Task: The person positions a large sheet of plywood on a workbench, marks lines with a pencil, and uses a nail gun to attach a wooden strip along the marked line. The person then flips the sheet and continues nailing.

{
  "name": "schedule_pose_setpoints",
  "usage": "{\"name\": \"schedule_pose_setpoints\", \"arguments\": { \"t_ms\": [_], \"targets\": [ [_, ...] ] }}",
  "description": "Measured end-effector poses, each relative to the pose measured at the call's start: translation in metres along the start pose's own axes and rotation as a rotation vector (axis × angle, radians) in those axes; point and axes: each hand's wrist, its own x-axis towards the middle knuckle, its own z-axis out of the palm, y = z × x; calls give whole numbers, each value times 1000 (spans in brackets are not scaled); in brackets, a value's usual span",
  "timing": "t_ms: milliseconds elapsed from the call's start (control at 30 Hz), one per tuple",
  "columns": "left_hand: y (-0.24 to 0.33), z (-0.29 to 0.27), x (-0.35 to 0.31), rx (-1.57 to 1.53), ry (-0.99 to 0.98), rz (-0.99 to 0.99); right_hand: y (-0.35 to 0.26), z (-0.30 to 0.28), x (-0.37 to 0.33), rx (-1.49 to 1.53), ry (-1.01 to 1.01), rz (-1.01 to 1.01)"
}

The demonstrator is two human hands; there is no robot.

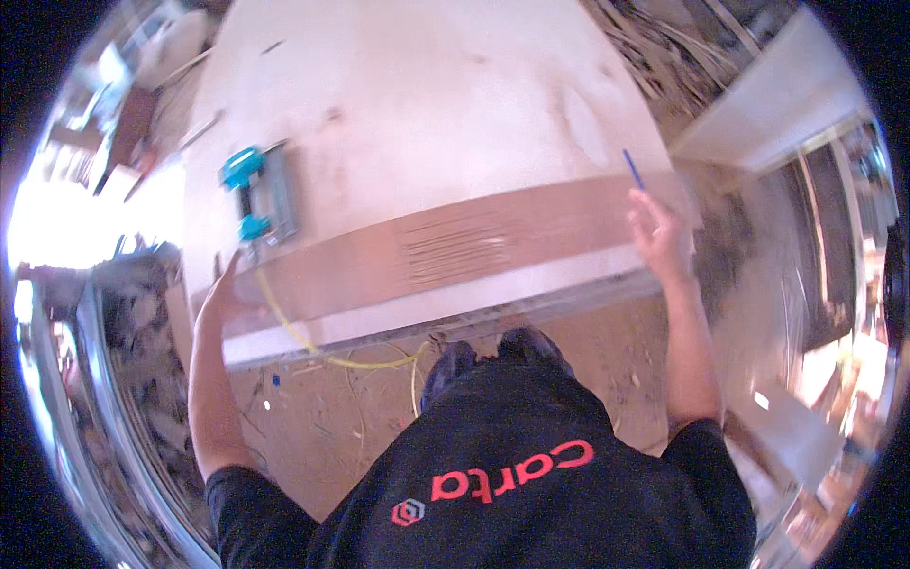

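Observation:
A long brown board (360, 257) lies crosswise on the large pale wooden sheet (427, 104), with a group of narrow parallel lines across its middle. My left hand (226, 296) is at the board's left end, its thumb and fingers spread apart, slightly blurred. Over the right end of the board, my right hand (658, 235) is closed round a slim blue pen (633, 169), whose length points up and away. Beyond my left hand a teal and grey nail gun (254, 196) rests on its side on the sheet.
From the nail gun a yellow air hose (332, 360) hangs over the near edge toward the littered floor (313, 417). Scrap wood strips (664, 62) are heaped at the far right, beside a pale leaning panel (773, 95). Clutter lines the left.

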Motion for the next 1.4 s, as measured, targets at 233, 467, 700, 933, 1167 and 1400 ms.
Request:
{"name": "schedule_pose_setpoints", "arguments": {
  "t_ms": [233, 467, 700, 933, 1167, 1400],
  "targets": [
    [46, 25, -43, -234, 547, -88, -120, 97, 72, -266, -655, -142],
    [205, 116, -149, -576, 891, -486, -168, 94, 46, -549, -861, -304],
    [263, 219, -174, -738, 708, -559, -154, 79, 16, -438, -867, -291],
    [289, 196, -179, -1613, 792, -313, -99, 38, 0, -467, -848, -371],
    [274, 138, -211, -1385, 942, -604, 53, -75, -32, -337, -743, -199],
    [274, 179, -191, -1115, 751, -731, 194, -221, -119, -580, -447, -307]
  ]
}}
